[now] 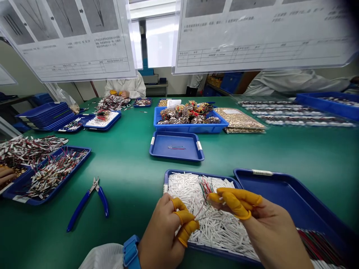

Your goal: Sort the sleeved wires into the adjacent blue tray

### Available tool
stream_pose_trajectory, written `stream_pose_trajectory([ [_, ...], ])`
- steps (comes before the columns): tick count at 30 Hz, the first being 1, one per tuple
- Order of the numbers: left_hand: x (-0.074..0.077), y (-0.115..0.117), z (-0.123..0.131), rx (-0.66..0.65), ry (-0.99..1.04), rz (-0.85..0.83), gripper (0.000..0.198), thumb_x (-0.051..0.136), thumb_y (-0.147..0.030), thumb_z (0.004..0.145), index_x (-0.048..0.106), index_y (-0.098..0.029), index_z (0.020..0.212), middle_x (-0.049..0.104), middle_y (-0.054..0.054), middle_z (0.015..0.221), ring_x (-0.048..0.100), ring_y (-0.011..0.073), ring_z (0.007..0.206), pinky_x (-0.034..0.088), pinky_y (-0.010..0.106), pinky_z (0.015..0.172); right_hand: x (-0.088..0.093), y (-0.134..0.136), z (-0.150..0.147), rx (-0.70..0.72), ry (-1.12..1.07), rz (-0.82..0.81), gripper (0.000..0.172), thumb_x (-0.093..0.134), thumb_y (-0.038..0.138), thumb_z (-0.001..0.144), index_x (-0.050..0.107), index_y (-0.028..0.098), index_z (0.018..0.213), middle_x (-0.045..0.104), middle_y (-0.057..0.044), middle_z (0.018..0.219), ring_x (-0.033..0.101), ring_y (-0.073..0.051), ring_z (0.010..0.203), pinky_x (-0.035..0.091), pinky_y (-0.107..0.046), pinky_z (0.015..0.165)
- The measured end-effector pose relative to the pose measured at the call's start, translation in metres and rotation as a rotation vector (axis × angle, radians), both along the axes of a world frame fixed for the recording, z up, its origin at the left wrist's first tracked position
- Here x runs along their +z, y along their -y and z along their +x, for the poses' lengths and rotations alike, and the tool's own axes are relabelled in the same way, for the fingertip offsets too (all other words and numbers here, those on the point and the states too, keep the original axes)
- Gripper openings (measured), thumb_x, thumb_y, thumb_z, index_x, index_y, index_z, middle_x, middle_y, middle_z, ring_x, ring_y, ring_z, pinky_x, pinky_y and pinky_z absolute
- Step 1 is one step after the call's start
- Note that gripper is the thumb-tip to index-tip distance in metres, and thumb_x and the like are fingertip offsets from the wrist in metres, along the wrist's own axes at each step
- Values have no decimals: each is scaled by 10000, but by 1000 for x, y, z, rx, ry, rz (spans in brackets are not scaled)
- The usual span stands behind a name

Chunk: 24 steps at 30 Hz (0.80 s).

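Observation:
My left hand (171, 228), with yellow finger cots on its fingertips, is closed in a pinch on a thin wire (201, 213). My right hand (252, 213), also in yellow finger cots, pinches a small white tube whose tip shows between the fingers. Both hands are over a blue tray (166, 179) heaped with short white tubes (221, 228). A small bunch of red and green wires (206, 186) is just beyond the right fingertips; whether that hand holds it or it lies on the tubes, I cannot tell.
Blue-handled cutters (88, 201) lie at left beside a tray of wired parts (56, 172). A small tray (176, 155) with a few wires stands ahead. Another blue tray (269, 190) at right has wire bundles (322, 243). A co-worker (126, 87) sits opposite; another person's hand (7, 175) is far left.

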<state>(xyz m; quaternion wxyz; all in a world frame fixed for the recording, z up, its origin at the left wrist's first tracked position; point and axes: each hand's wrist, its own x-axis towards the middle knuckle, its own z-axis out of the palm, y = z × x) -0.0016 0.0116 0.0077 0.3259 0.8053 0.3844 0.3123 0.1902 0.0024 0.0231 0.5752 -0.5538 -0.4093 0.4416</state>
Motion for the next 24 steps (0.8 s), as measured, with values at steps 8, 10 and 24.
stream_pose_trajectory([
  [8, -1, -1, 0, -81, -5, 70, 144, 521, -153, 879, 662, -163, 853, 640, 94, 827, 506, 223, 793, 438, 372, 719, 4, 7, -11, -49, 91, 39, 229, 763, 462, 669, 760, 254, 766, 792, -55, 767, 748, -260, 753, 620, -342, 725],
  [10, -1, 0, 0, -81, -28, 59, 149, 518, -169, 885, 664, -166, 857, 639, 95, 833, 499, 223, 794, 436, 367, 709, 6, 8, -13, -83, 105, 29, 239, 762, 473, 662, 762, 257, 763, 792, -54, 775, 745, -259, 767, 614, -341, 737],
  [24, -1, 0, 0, -40, -6, 36, 153, 511, -193, 912, 660, -169, 886, 631, 94, 866, 517, 232, 830, 442, 362, 723, -5, 1, -18, 94, -257, -90, 453, 791, 397, 676, 687, 266, 1098, 765, -100, 1019, 701, -275, 974, 540, -422, 887],
])
